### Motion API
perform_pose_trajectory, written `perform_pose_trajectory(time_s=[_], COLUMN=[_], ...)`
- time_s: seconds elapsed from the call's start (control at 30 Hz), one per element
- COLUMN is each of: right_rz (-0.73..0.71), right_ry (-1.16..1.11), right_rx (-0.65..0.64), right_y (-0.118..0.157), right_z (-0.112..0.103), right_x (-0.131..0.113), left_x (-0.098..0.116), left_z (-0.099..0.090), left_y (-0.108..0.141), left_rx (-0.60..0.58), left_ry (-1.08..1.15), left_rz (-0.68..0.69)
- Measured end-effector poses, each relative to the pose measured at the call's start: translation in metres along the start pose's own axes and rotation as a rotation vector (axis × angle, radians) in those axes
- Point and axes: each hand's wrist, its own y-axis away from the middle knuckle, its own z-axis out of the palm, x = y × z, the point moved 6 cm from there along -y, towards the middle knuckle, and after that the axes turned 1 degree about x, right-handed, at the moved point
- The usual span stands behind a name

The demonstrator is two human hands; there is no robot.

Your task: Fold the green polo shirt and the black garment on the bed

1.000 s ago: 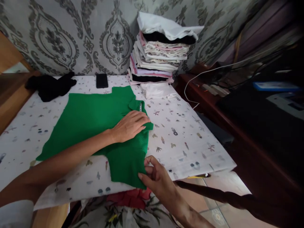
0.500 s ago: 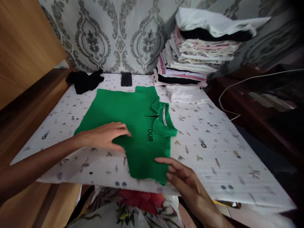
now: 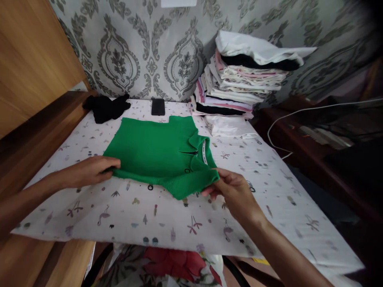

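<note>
A green polo shirt (image 3: 152, 145) lies on the table, its collar toward the right and its hem toward the left. The near side is folded inward, with the near sleeve lifted over the chest, so only a bit of the black lettering shows. My left hand (image 3: 97, 169) pinches the shirt's near edge by the hem. At the shoulder beside the collar, my right hand (image 3: 230, 185) grips the sleeve side between thumb and fingers.
A tall stack of folded clothes (image 3: 236, 85) leans at the back right, with a white folded cloth (image 3: 230, 126) before it. Toward the back lie a black phone (image 3: 158, 107) and a crumpled black cloth (image 3: 107, 107). A white cable (image 3: 272, 127) hangs at the right.
Both hands have closed on the shirt's near edge. The near side and sleeve have been lifted and folded away from me, covering most of the lettering. My left hand has moved left to the hem.
</note>
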Motion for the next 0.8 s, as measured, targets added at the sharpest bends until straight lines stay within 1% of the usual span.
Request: perform_pose_trajectory(time_s=[0.07,0.1,0.13,0.2,0.27,0.33,0.4,0.47,0.53,0.57,0.63,0.7,0.77,0.8], right_rz=[0.054,0.1,0.151,0.249,0.301,0.303,0.264,0.193,0.068,-0.013,-0.183,-0.308,-0.356,-0.364], right_ry=[-0.001,-0.004,-0.005,0.007,0.035,0.073,0.121,0.196,0.293,0.342,0.436,0.542,0.658,0.708], right_rx=[0.043,0.073,0.103,0.126,0.083,0.014,-0.016,0.002,0.036,0.057,0.098,0.132,0.154,0.161], right_y=[-0.022,-0.032,-0.041,-0.054,-0.059,-0.06,-0.059,-0.058,-0.058,-0.058,-0.056,-0.053,-0.052,-0.052], right_z=[-0.005,-0.008,-0.011,-0.015,-0.015,-0.015,-0.016,-0.018,-0.02,-0.021,-0.02,-0.018,-0.016,-0.015], right_x=[-0.004,-0.004,-0.002,0.002,0.006,0.008,0.009,0.008,0.004,0.001,-0.005,-0.01,-0.011,-0.011], left_x=[-0.013,-0.019,-0.025,-0.033,-0.037,-0.039,-0.042,-0.046,-0.049,-0.051,-0.054,-0.056,-0.058,-0.058], left_z=[-0.003,-0.005,-0.007,-0.009,-0.008,-0.01,-0.012,-0.013,-0.012,-0.011,-0.008,-0.003,0.002,0.004], left_y=[-0.007,-0.012,-0.015,-0.019,-0.019,-0.016,-0.011,-0.007,-0.005,-0.004,-0.003,-0.002,-0.003,-0.004], left_rx=[-0.07,-0.069,-0.045,-0.008,-0.001,0.005,0.003,-0.019,-0.041,-0.033,0.026,0.11,0.192,0.23], left_ry=[0.215,0.285,0.326,0.369,0.399,0.43,0.482,0.554,0.62,0.649,0.726,0.813,0.84,0.811], left_rz=[-0.083,-0.134,-0.192,-0.291,-0.345,-0.376,-0.411,-0.426,-0.422,-0.424,-0.443,-0.479,-0.511,-0.516])
